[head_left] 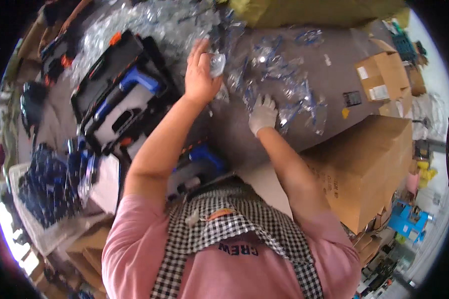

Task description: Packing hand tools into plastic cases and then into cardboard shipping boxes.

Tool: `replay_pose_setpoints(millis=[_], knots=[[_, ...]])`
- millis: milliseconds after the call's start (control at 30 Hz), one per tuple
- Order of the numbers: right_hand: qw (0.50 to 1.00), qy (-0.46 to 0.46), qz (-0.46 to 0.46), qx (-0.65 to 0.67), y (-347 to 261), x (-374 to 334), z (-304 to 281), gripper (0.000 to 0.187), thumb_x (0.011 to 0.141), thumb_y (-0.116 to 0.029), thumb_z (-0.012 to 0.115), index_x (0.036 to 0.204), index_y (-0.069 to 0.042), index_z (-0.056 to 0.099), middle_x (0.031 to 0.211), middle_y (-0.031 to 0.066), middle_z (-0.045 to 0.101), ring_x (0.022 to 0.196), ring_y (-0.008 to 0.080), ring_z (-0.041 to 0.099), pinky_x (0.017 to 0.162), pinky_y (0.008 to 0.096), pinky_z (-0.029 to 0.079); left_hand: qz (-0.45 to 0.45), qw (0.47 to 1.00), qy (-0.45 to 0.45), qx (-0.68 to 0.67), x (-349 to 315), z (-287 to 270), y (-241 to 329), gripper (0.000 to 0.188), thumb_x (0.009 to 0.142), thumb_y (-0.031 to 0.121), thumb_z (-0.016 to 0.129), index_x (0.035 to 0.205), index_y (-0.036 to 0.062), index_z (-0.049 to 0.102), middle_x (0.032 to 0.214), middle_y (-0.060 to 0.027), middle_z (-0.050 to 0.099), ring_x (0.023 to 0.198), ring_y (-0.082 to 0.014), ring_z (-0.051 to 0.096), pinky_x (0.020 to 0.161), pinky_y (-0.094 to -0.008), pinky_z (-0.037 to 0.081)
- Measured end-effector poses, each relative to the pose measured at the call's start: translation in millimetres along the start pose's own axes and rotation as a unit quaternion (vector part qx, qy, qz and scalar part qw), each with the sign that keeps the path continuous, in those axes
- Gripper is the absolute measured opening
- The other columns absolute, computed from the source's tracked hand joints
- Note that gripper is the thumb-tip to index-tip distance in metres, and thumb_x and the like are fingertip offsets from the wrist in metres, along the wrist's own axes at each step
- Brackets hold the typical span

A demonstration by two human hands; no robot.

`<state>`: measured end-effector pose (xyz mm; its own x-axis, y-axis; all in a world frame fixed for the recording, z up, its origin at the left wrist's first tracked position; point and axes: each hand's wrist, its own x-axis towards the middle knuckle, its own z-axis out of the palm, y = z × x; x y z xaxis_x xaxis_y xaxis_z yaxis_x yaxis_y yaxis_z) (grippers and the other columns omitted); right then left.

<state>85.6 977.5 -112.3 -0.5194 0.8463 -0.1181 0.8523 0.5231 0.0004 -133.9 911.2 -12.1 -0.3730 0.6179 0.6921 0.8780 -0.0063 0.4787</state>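
Note:
My bare left hand point(200, 74) is raised over the table, thumb and fingers closed on a small clear plastic packet point(217, 65). What the packet contains is too small to make out. My right hand point(263, 114), in a pale glove, rests at the edge of several clear plastic bags point(289, 82) with blue parts in them. Its fingers are stretched out and slightly apart. Beside my left forearm lies an open black case point(97, 92) with a blue-handled tool point(139, 82) inside. A second blue-handled tool point(207, 157) in a black case is partly hidden behind that arm.
A heap of clear plastic packets point(149, 27) covers the far left of the grey table point(334, 99). Cardboard boxes point(364, 164) stand to the right. A crate of blue and black parts point(55, 184) sits at the left. Another person's arm point(77, 12) shows at the far left.

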Motion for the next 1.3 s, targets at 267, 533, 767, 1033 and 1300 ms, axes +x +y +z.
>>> replay_pose_setpoints(millis=[267, 533, 767, 1033, 1300], knots=[[0.989, -0.016, -0.085, 0.116, 11.3, -6.3, 17.6, 0.06, 0.092, -0.034, 0.054, 0.145, -0.012, 0.038, 0.138, 0.0316, 0.041, 0.12, 0.0459, 0.047, 0.099, 0.0497, 0.043, -0.148, 0.901, -0.337, 0.231, -270.2, -213.7, 42.4, 0.009, 0.073, 0.014, 0.062, 0.08, 0.0084, 0.063, 0.098, -0.0118, 0.06, 0.091, -0.0324, 0.06, 0.071, -0.0436, 0.052], [0.984, -0.02, -0.092, 0.149, 3.2, -23.9, 16.6, 0.043, 0.089, -0.021, 0.053, 0.131, -0.01, 0.053, 0.107, 0.0275, 0.059, 0.097, 0.0433, 0.059, 0.084, 0.0512, 0.047, -0.387, 0.778, -0.371, 0.329, -366.3, -228.7, 26.4, 0.03, 0.083, 0.036, 0.066, 0.086, 0.0058, 0.068, 0.106, -0.0134, 0.06, 0.085, -0.0338, 0.063, 0.073, -0.0443, 0.054], [0.977, 0.044, -0.071, 0.197, 14.6, -53.1, -3.4, 0.034, 0.089, -0.017, 0.056, 0.122, -0.009, 0.057, 0.109, 0.0218, 0.061, 0.099, 0.0423, 0.06, 0.085, 0.0513, 0.048, -0.308, 0.864, -0.29, 0.273, -310.6, -233.8, 81.0, 0.055, 0.071, 0.037, 0.077, 0.115, 0.0082, 0.063, 0.105, -0.0099, 0.058, 0.102, -0.0313, 0.057, 0.08, -0.0428, 0.051], [0.986, -0.003, -0.153, 0.058, 6.0, -77.2, 2.9, 0.049, 0.081, -0.022, 0.064, 0.128, -0.009, 0.053, 0.112, 0.0177, 0.059, 0.107, 0.0381, 0.057, 0.089, 0.0482, 0.048, -0.277, 0.887, -0.295, 0.221, -345.1, -196.2, 19.5, 0.012, 0.086, 0.022, 0.059, 0.084, 0.0119, 0.065, 0.083, -0.012, 0.06, 0.072, -0.0326, 0.064, 0.061, -0.0454, 0.052], [0.967, -0.005, -0.236, 0.091, 23.8, -87.2, 14.3, 0.024, 0.074, -0.026, 0.069, 0.084, -0.005, 0.064, 0.107, 0.017, 0.061, 0.107, 0.0371, 0.053, 0.095, 0.0469, 0.04, -0.3, 0.876, -0.299, 0.231, -336.2, -212.3, 65.3, 0.025, 0.079, 0.026, 0.069, 0.094, 0.0073, 0.064, 0.095, -0.0121, 0.06, 0.089, -0.0337, 0.062, 0.077, -0.0443, 0.052]])
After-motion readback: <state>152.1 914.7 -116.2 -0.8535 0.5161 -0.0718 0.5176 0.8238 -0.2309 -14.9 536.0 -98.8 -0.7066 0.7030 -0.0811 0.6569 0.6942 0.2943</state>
